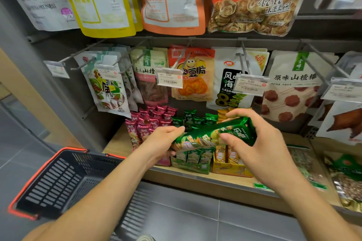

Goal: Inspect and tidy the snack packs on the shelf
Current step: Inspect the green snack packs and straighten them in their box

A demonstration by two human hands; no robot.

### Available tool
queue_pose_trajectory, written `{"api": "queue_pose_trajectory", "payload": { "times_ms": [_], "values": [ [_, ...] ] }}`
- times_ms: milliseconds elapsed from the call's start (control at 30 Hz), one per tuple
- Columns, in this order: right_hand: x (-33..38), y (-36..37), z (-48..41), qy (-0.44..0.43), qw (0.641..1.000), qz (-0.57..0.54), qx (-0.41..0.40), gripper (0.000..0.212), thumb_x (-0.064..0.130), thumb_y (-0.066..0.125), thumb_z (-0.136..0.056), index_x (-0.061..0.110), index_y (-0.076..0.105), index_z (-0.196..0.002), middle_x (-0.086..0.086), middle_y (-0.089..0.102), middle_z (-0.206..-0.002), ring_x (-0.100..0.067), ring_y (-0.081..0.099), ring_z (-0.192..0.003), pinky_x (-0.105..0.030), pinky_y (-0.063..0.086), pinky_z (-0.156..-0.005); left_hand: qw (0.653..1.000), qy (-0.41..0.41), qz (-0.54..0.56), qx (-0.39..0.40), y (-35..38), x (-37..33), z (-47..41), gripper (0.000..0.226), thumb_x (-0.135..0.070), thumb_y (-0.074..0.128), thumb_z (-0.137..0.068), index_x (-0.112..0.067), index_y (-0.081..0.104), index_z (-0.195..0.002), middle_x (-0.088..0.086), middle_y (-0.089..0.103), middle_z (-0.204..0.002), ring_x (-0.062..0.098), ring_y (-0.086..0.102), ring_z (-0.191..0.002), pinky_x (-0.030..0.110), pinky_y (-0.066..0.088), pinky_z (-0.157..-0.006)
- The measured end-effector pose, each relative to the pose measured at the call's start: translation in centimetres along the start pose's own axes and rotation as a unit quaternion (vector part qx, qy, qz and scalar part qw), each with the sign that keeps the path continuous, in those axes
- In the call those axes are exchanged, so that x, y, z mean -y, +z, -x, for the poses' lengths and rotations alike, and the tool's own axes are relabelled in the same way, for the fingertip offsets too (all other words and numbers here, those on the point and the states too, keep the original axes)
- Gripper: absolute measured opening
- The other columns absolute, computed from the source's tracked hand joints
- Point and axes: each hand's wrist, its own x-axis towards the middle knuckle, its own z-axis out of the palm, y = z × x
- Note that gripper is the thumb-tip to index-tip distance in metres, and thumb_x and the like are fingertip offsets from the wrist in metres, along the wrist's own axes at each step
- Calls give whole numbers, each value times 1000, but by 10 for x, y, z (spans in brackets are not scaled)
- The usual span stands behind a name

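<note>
A: What sits furthest left?

B: A black shopping basket (64, 180) with an orange rim, low down beside the shelf (117, 143); above it a pale pouch (108, 92) hangs on a hook, tilted.

A: And on the shelf itself?

B: Magenta packs (146, 123) stand upright in a block at the left end; just right of them is a green display box (191, 162) full of green packs, and a yellow display box (230, 168) stands touching that one.

A: Where are the hands?

B: The left hand (163, 142) has its fingers curled round the lower, left end of a green snack pack (213, 136); the right hand (260, 148) grips the higher, right end, with its fingers over the top edge and its thumb pressed on the printed face.

A: So that pack is off the shelf?

B: Yes — it is in the air between both hands, slanting up from left to right; it hangs in front of and just above the green and yellow boxes, and its left end overlaps the upright green packs behind.

A: Anything hanging over that spot?

B: An orange crisp bag (193, 76) with a price tag (169, 79) reading 3.90 in front of it; right of that, a second tag (250, 85) reads 5.90.

A: And further right?

B: A white bag printed with red balls on sticks (290, 88) hangs behind the right hand; at the far right flat packs (346, 178) lie on the shelf — too blurred to read.
</note>
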Motion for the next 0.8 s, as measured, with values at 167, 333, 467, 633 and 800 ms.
{"api": "queue_pose_trajectory", "payload": {
  "times_ms": [167,333,467,633,800],
  "values": [
    [0,6,-3,-95,990,90,-55,37,8,75,-81,20,60,-113,12,64,-101,-1,59,-89,-5,43,-76,991,107,2,74,-18,-5,-3,24,-11,50,-100,-24,69,-107,8,60,-124,20,65,-107,33,57,-87],
    [2,12,-5,-158,975,127,-92,39,13,68,-83,9,59,-121,4,61,-112,-8,58,-105,-8,40,-94,944,206,-254,51,-40,-13,-8,53,-17,79,-79,-41,61,-123,-10,63,-124,5,61,-109,27,49,-98],
    [2,23,-5,-239,950,170,-107,40,3,70,-85,4,56,-123,-8,62,-115,-13,56,-112,-10,37,-103,883,262,-381,-76,-32,-9,-19,50,-26,78,-79,-34,62,-126,-7,69,-99,-6,54,-70,16,44,-77],
    [-5,36,-13,-250,937,222,-101,47,-5,60,-85,3,50,-130,-21,59,-123,-29,56,-111,-32,49,-93,805,268,-519,-106,-38,4,-46,55,-32,68,-88,-19,52,-139,5,58,-133,24,51,-122,39,44,-102],
    [-14,56,-35,-185,934,304,-32,67,-20,69,-69,1,56,-131,-19,57,-126,-36,63,-98,-39,58,-66,758,266,-595,-35,-27,31,-65,61,-24,58,-90,-14,38,-146,9,31,-154,28,25,-141,46,36,-111]
  ]
}}
